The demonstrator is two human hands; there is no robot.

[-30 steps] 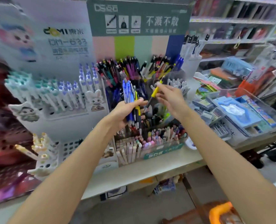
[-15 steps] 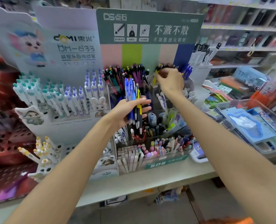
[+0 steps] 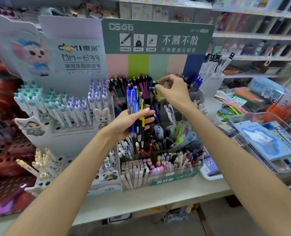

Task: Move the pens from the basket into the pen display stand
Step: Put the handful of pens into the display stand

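Note:
My left hand (image 3: 124, 124) grips a bundle of pens (image 3: 135, 103), blue, black and yellow, held upright in front of the pen display stand (image 3: 156, 38). Higher up, my right hand (image 3: 175, 92) reaches into the stand's top row. Its thumb and forefinger pinch the black top of a yellow pen (image 3: 158, 97) that stands among the other pens there. The stand has a green header board and tiers crowded with dark, purple and blue pens. No basket is in view.
A white rabbit-themed pen display (image 3: 59, 106) stands to the left. Low at the front sits a box of pastel erasers and pens (image 3: 160, 167). A clear tray of stationery (image 3: 267, 142) lies to the right, shelves behind it. The counter edge (image 3: 141, 201) runs below.
My right hand carried a yellow pen from beside the bundle up into the stand's top row. The left hand kept its bundle nearly still. The view tilted up, and the orange basket handle left it.

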